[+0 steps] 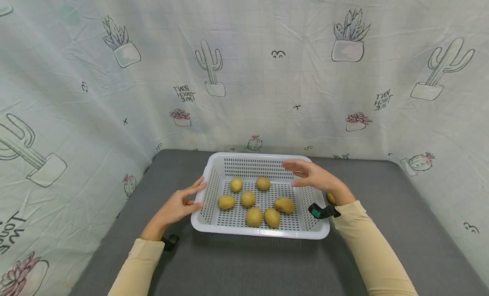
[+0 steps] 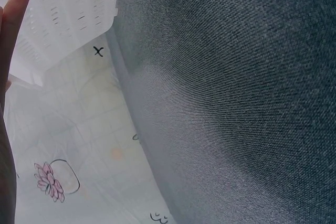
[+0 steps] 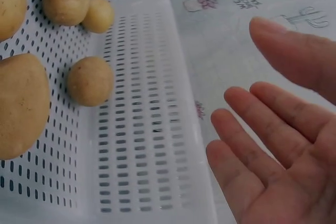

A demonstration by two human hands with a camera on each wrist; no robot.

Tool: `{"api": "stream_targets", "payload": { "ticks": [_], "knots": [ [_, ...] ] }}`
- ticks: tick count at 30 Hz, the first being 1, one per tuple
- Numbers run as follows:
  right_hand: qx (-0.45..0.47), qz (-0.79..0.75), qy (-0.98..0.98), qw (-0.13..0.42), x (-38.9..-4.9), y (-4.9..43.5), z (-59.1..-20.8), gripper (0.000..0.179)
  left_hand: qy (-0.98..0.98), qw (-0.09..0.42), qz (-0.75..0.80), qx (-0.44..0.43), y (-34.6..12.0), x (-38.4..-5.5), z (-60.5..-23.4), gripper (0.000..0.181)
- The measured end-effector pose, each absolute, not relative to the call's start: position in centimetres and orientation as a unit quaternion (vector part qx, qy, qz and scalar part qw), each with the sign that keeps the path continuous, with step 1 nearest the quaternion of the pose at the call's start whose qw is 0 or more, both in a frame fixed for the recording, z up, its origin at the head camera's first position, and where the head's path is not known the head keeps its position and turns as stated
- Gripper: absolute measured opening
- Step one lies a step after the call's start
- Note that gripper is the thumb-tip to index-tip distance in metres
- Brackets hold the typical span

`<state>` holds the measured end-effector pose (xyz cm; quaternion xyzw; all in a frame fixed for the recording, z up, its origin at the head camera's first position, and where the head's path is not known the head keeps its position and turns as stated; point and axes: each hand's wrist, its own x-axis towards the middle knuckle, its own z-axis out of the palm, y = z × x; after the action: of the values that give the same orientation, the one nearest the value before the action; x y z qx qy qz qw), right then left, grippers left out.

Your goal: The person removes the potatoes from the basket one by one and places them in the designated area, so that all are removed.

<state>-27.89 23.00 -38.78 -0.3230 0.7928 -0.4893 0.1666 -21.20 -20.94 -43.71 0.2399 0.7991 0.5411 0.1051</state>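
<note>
A white plastic basket (image 1: pixel 259 235) with slotted walls holds several yellow potatoes (image 1: pixel 248 198) spread over its floor. At its left side, my left hand (image 1: pixel 173 209) touches the rim with fingers and thumb extended. My right hand (image 1: pixel 315 177) hovers over the basket's right end, holding nothing. In the right wrist view its fingers (image 3: pixel 257 124) are loosely extended and the palm shows. A large oblong potato (image 3: pixel 21 106) and a smaller round one (image 3: pixel 90 81) lie inside the basket there. The left wrist view catches only part of the left hand (image 2: pixel 8 51) beside the basket wall (image 2: pixel 68 19).
Another potato (image 1: pixel 330 198) lies outside the basket on the right, partly hidden by my right wrist. Grey cloth covers the table (image 1: pixel 244 266). A pale curtain (image 1: pixel 244 75) printed with cactus drawings hangs along the back and sides.
</note>
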Motion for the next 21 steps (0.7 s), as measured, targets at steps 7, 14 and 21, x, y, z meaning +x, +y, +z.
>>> {"api": "stream_targets", "payload": {
  "ticks": [7,14,21],
  "knots": [
    [-0.33,-0.469,0.793,0.204,-28.5,21.8,-39.4,0.066,0.794,0.105,0.543,0.253,-20.9,-21.3,-43.7,0.066],
    [-0.327,-0.45,0.795,0.24,-29.0,21.1,-40.2,0.063,0.788,0.109,0.548,0.257,-21.0,-21.3,-43.8,0.065],
    [-0.328,-0.426,0.792,0.29,-29.6,20.7,-40.6,0.063,0.79,0.109,0.549,0.249,-20.9,-21.3,-43.8,0.066]
  ]
}}
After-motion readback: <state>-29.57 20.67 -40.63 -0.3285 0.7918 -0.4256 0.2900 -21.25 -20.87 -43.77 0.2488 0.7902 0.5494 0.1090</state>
